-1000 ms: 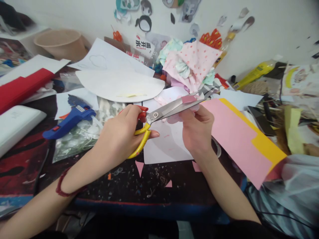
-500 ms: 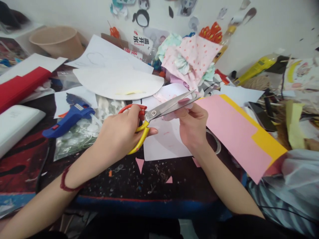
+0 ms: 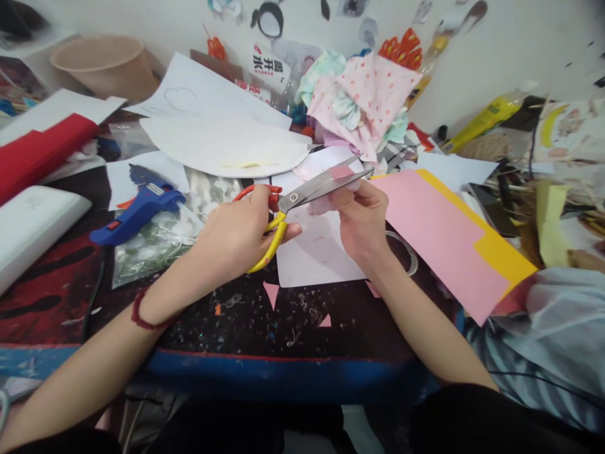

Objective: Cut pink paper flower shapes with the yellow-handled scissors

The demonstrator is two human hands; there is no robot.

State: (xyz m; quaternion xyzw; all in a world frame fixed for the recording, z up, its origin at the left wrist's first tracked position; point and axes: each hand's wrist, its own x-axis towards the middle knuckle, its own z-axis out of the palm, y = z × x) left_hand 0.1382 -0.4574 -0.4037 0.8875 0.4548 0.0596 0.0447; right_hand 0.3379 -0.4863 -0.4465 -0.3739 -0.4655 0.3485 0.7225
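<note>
My left hand [image 3: 241, 230] is closed round the handles of the scissors [image 3: 314, 189], one handle red and the other yellow. The blades point up and to the right and stand slightly apart. Between them shows a small piece of pink paper [image 3: 341, 171], pinched in my right hand [image 3: 363, 211]; my fingers hide part of it. Beneath the hands lies a white sheet [image 3: 316, 252]. Pink scraps [image 3: 271, 294] lie on the dark tabletop near its front edge.
A blue glue gun [image 3: 142, 211] rests on a plastic bag at left. Pink sheet [image 3: 439, 233] over yellow paper and a tape roll [image 3: 412, 255] lie at right. Behind are a white disc [image 3: 222, 148], crumpled dotted cloth [image 3: 373, 94] and a beige bowl [image 3: 104, 69].
The view has tilted down, so most things sit higher in the picture. The scissor blades have opened wider around the pink paper. Both hands keep their holds.
</note>
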